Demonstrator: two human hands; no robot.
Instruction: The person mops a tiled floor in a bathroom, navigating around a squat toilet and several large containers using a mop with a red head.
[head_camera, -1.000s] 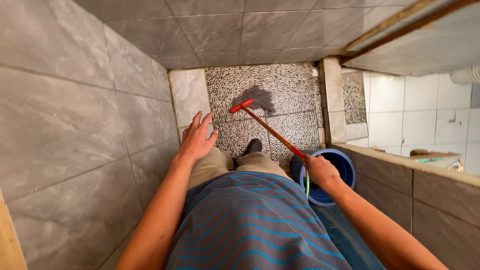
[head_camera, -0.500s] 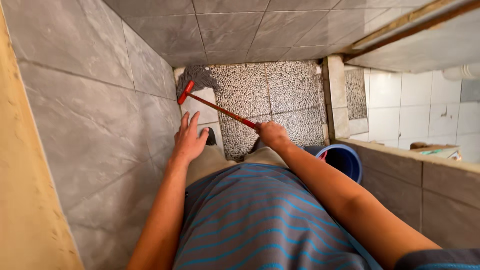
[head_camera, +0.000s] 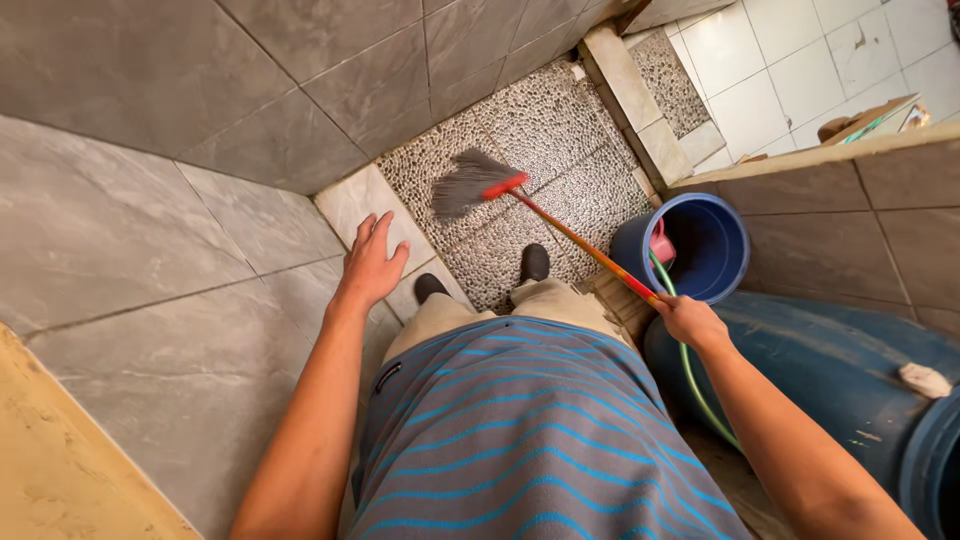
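Red and slim, the mop (head_camera: 560, 225) handle sits clenched in the right hand (head_camera: 690, 322), whose grip closes round its near end. From that grip the round stick slants away to a red clamp and a grey stringy head lying on the pebble floor (head_camera: 560, 120), ahead of two dark shoes. Just beside the grip stands a round blue bucket (head_camera: 725, 265) with a pink scoop inside; a green hose (head_camera: 690, 375) curves past the wrist. The left hand (head_camera: 370, 265), released and fingers spread, rests flat against the smooth grey tiled wall (head_camera: 150, 240).
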